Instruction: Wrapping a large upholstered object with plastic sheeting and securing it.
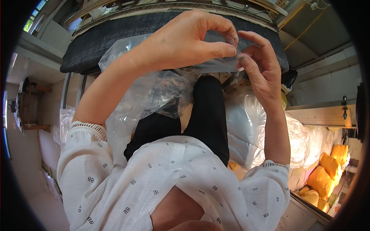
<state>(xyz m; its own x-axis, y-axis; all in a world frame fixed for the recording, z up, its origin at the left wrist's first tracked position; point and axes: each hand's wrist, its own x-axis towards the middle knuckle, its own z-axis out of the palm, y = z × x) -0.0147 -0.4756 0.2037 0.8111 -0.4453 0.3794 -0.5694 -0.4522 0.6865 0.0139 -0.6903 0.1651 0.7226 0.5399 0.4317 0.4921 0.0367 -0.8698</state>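
Note:
My left hand (192,40) is raised over the dark cloth edge, its thumb and forefinger pinched on a bit of clear plastic film. Close beside it, my right hand (266,71) has its fingers curled, with thumb and fingertips closed on the same thin film. Behind and below the hands, crumpled clear plastic bags (158,90) hang from the cloth edge and drape over my left thigh. The film between the fingertips is so thin that its edges are hard to make out.
A black cloth-covered work surface (123,46) lies right in front of me. Bulky clear plastic bundles (246,123) stand at my right, by a wooden board (320,116). Yellow sacks (322,175) lie farther right. Metal legs (81,88) stand below the surface at left.

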